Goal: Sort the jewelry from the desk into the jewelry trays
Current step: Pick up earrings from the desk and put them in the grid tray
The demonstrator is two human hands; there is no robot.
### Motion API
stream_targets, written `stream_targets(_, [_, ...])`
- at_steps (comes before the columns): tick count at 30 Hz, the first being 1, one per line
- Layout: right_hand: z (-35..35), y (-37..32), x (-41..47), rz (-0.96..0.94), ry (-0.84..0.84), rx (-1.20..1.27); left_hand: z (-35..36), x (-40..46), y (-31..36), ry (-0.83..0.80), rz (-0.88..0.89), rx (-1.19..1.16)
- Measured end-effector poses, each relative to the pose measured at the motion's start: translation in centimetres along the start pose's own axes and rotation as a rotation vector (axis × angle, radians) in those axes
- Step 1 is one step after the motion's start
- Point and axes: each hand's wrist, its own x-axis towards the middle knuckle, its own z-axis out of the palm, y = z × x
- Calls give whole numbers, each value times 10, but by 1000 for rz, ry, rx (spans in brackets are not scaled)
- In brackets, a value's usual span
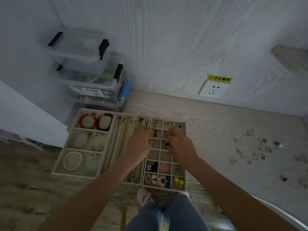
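Working over the grid tray (171, 157) with left hand (139, 144) and right hand (179, 144) curled, contents of either pinch not discernible, apparently seating a small piece mid-grid; next, reaching far right of the grip for loose rings (250, 152) on the desk (216, 117).

Home: desk (216, 124), storage boxes (90, 75)

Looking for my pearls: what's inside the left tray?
Left tray: two red bead bracelets at the back, pale bracelets in the middle, a pearl bracelet in front. No part is covered by a hand.
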Motion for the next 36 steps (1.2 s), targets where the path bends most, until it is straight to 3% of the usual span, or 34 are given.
stream_targets(10, [2,4,1,-51,10,11,-2,0,3,-11,-1,-7])
stream_targets(25, [0,4,0,53,17,-88,-6,0,7,-31,5,12])
stream_targets(31, [0,9,0,48,-35,-6,-4,1,8,-33,2,61])
stream_targets(36, [-16,13,-1,90,-100,169,-1,1,18,7,67,245])
